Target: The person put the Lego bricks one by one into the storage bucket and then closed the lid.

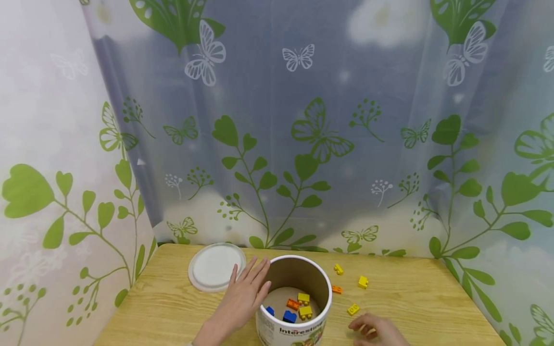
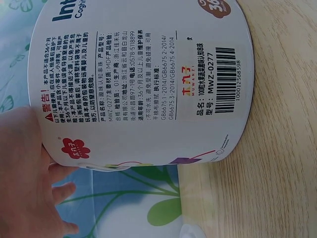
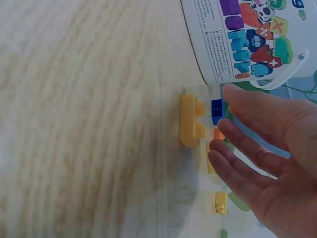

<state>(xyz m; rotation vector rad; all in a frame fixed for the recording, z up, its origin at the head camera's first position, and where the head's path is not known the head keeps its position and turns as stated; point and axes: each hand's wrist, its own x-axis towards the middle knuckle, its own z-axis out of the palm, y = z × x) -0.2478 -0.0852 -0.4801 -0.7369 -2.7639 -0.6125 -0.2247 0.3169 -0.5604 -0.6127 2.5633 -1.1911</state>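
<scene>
A white bucket [image 1: 287, 324] stands upright on the desk [image 1: 160, 307], its mouth facing up and its long axis vertical; the printed word "Interesting" faces the person. The left hand [image 1: 244, 295] lies along the bucket's left rim, its fingers straight and spread, pointing away from the person — they are curled round nothing.

The right hand [image 1: 376, 329] is low over the desk to the right of the bucket, fingers loosely bent and holding nothing, their tips just beside a yellow brick [image 1: 353, 309]. That brick lies on the desk with its studs up; in the head view its long axis slants from lower left to upper right, while in the right wrist view it runs up and down the picture.

Farther back on the desk are two more yellow bricks, and an orange brick [image 1: 336, 290] near the bucket's right wall. On the bucket's floor sit more bricks — yellow, orange and blue — with the one at far left partly hidden by the rim. A round white lid [image 1: 218, 265] lies flat to the bucket's left, near the left fingertips. Behind hangs a leaf-and-butterfly curtain [image 1: 268, 96].
</scene>
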